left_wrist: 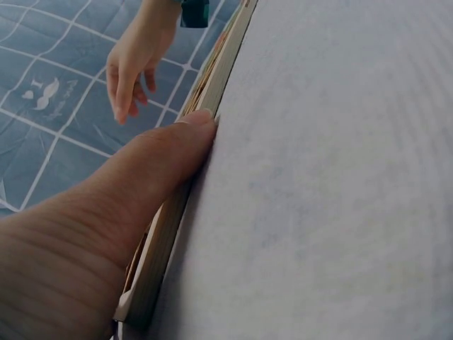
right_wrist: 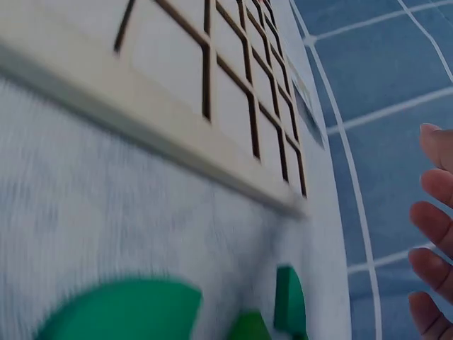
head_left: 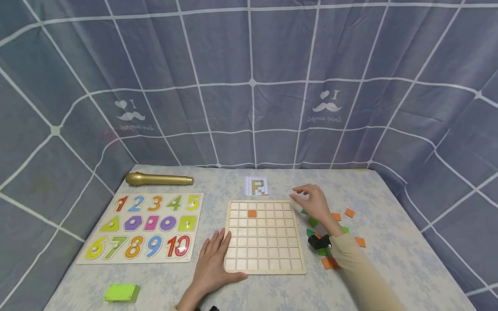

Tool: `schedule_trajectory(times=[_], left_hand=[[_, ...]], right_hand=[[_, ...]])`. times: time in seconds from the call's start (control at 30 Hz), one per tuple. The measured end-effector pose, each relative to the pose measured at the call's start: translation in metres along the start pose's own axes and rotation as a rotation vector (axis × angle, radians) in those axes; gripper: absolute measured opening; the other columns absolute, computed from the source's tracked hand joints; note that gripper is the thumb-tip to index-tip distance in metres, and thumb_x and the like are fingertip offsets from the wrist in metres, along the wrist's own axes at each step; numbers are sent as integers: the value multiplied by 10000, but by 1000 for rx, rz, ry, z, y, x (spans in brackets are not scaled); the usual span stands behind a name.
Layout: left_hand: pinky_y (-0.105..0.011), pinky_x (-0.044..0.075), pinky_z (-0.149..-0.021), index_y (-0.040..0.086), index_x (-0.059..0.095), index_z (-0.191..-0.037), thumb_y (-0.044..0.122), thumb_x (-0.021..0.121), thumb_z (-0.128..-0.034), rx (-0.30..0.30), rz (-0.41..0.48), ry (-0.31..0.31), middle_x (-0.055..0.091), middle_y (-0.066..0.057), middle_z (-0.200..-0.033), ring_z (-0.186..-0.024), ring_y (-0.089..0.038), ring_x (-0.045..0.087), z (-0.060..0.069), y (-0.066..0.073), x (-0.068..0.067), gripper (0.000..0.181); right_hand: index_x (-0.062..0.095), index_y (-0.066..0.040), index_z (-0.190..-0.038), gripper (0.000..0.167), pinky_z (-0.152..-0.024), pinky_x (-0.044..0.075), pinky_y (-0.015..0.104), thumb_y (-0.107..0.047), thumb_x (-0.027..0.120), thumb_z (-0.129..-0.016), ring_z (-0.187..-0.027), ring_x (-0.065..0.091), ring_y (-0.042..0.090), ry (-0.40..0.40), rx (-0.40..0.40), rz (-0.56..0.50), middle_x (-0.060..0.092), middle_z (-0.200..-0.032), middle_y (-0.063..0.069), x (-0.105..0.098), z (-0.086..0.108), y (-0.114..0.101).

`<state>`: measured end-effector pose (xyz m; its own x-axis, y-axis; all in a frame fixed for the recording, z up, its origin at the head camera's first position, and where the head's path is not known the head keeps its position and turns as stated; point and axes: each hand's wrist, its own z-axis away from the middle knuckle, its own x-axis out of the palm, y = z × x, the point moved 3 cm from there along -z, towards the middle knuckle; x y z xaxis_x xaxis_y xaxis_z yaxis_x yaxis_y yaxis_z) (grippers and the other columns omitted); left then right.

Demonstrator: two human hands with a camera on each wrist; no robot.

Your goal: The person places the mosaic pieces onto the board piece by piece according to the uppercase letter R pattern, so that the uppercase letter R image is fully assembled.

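Wooden grid board [head_left: 263, 243] bears an orange tile [head_left: 252, 213] at eleven o'clock, left hand [head_left: 212, 264] spread against it at eight, right hand [head_left: 314, 202], thumb parted from fingers, at two.

Two hands [head_left: 212, 264], one grid board [head_left: 270, 242], one orange tile [head_left: 252, 214] aboard! Round it: one pattern card [head_left: 256, 186] at twelve o'clock, one microphone [head_left: 161, 179] at ten, one number puzzle [head_left: 122, 221] at nine, ten numerals [head_left: 171, 247], five shapes [head_left: 151, 223], one green block [head_left: 121, 293] at eight; loose tiles [head_left: 349, 213] at three, too hidden to count!
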<state>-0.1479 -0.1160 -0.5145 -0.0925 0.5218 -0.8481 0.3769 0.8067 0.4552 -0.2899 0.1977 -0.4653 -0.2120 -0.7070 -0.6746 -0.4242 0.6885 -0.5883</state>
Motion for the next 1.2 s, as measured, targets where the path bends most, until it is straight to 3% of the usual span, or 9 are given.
schedule_trajectory(times=[0.23, 0.53, 0.8, 0.9, 1.2], left_hand=[[-502, 149, -1096, 9, 413, -1427, 706, 741, -582, -12, 6, -18, 363, -189, -1461, -1373, -363, 241, -1, 0, 0, 1143], [-483, 107, -1111, 34, 374, -1455, 677, 770, -562, -54, 47, -55, 309, -169, -1497, -1399, -339, 182, -1, -1, 0, 1170], [-467, 90, -1117, 36, 371, -1457, 673, 777, -552, -44, 34, -43, 304, -167, -1500, -1401, -331, 179, -2, -1, 1, 1179], [-478, 107, -1111, 28, 385, -1448, 675, 778, -548, -32, 31, -26, 321, -176, -1489, -1393, -342, 198, -1, -1, 1, 1176], [-514, 167, -1080, 3, 423, -1419, 689, 770, -549, 10, 24, 31, 368, -199, -1454, -1359, -381, 258, -1, 0, 0, 1161]], right_hand=[[717, -14, -1062, 296, -712, 444, 435, -216, 735, -846, -825, 546, 278, 49, 55, 29, 655, -922, 118, -21, 4, 20], [718, 7, -1036, 297, -715, 454, 444, -198, 756, -824, -809, 559, 305, 59, 64, 50, 659, -886, 134, -31, 12, 37], [707, 37, -1043, 312, -801, 421, 499, -189, 748, -831, -827, 547, 321, -15, 127, 52, 661, -921, 158, -34, 20, 49], [715, 35, -1023, 298, -714, 447, 441, -188, 752, -828, -808, 546, 291, -51, 145, 53, 664, -905, 145, -34, 21, 52], [729, 12, -975, 286, -635, 479, 391, -207, 780, -798, -704, 566, 208, -142, 219, 64, 660, -808, 65, -34, 24, 57]])
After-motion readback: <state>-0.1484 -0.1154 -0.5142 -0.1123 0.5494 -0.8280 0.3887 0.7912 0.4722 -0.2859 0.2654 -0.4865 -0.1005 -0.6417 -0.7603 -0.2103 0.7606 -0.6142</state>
